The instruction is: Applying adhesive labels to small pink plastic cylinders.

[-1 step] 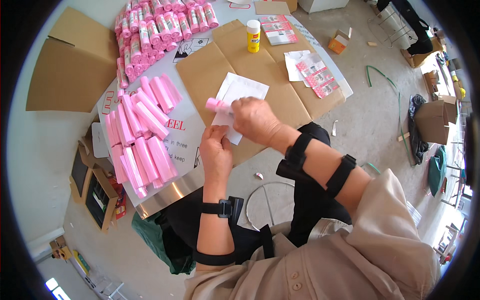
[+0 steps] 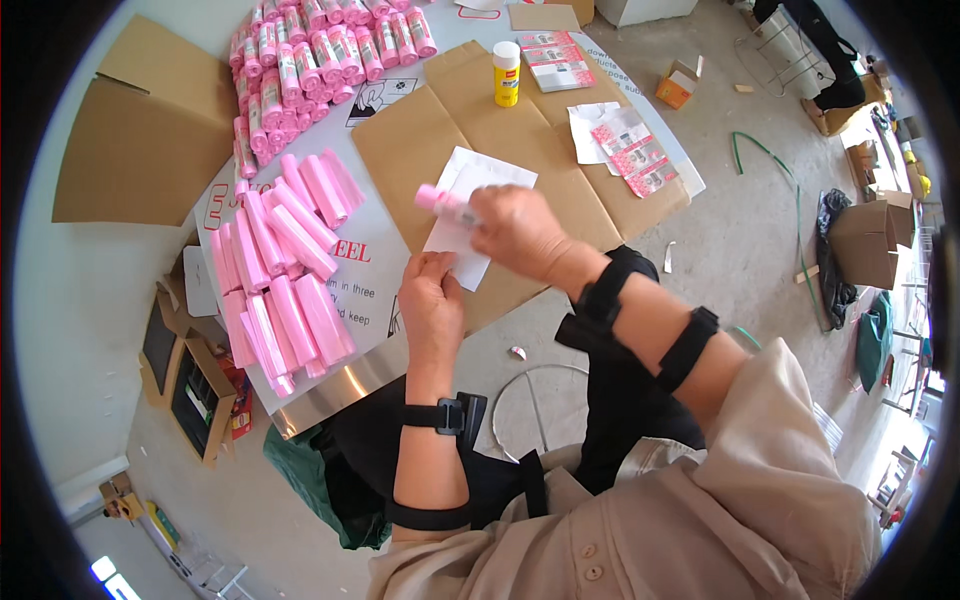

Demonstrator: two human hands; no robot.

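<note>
My right hand (image 2: 515,230) is closed round a pink roll (image 2: 441,201) with a pale band, partly hidden by the fingers. The roll lies slantwise over a white paper sheet (image 2: 485,172) on flattened cardboard (image 2: 400,130). At the sheet's near left corner, my left hand (image 2: 433,300) has its fingers curled and pinched on the paper. Left of the hands are several plain pink rolls (image 2: 290,235) in a loose pile. Beyond them, many pink rolls with labels (image 2: 290,70) are heaped. A yellow glue stick (image 2: 507,80) with a white cap stands upright on the cardboard.
Printed pink-and-white label sheets (image 2: 636,155) lie at the right of the cardboard, with another label stack (image 2: 558,65) behind. A big open carton (image 2: 145,130) stands at the left. The table's metal edge (image 2: 340,385) runs before me. An orange box (image 2: 680,84) sits on the floor.
My right hand and the pink roll have shifted slightly right, and the roll's free end sits a little higher. The left hand and the paper stay where they were.
</note>
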